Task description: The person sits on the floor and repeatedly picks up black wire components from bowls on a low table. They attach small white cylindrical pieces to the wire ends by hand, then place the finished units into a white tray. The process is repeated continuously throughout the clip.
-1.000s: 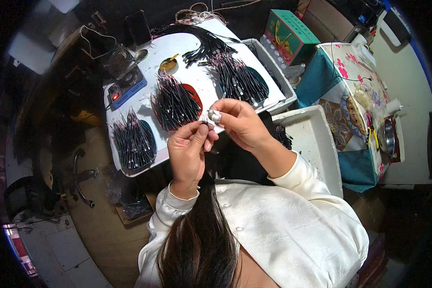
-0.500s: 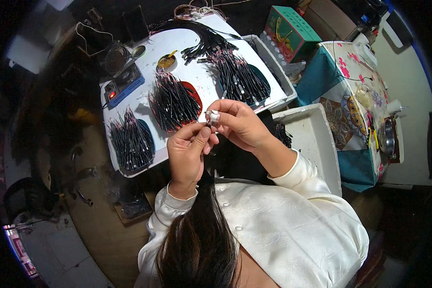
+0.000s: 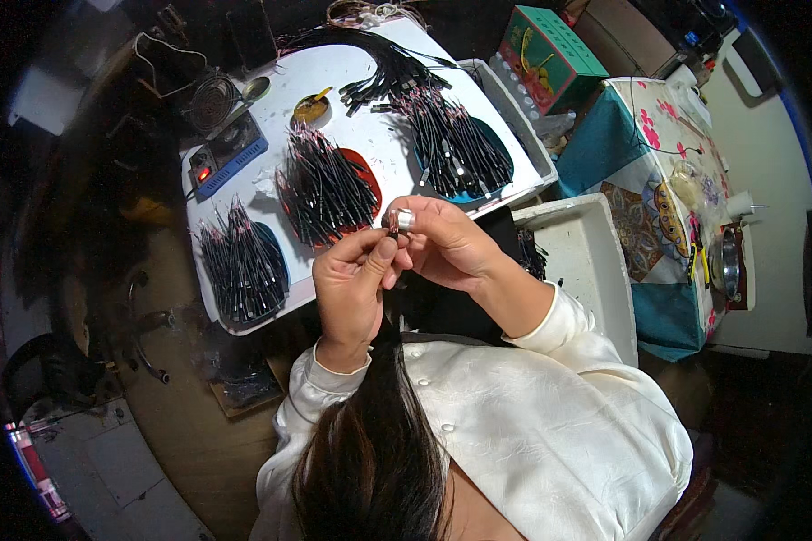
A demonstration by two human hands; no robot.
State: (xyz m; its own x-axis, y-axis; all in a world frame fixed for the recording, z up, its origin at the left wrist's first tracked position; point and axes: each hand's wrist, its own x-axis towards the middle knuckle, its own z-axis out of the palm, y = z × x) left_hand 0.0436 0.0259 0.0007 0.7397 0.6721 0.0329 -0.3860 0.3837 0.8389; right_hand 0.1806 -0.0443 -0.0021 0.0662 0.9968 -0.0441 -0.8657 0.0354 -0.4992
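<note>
One short black cable (image 3: 393,234) showed in the head view, held up between the person's two hands near the front edge of the white worktop (image 3: 379,137). The left hand (image 3: 350,284) had its grip closed, thumb and forefinger pressed together on the dark end of that cable. The right hand (image 3: 456,248), its thumb covered by a white wrap (image 3: 405,219), met it from the other side; its grip was closed too, thumb and forefinger pinching the reddish wires (image 3: 393,220) at the tip. Beyond the fingers, a middle bundle of black cables (image 3: 323,194) lay on an orange tray (image 3: 361,169), with a left bundle (image 3: 237,270) and a right bundle (image 3: 460,153) on blue trays (image 3: 499,144) to either side. Longer loose cables (image 3: 370,52) stretched across the far part of the worktop. A small round tin (image 3: 313,111) with yellowish-brown contents stood behind the middle bundle, and a blue-edged device (image 3: 235,164) with a red light stood to its left. Right of the hands were a white bin (image 3: 595,270) and a side table (image 3: 636,104) under a patterned cloth, with a green box (image 3: 564,50) farther back
</note>
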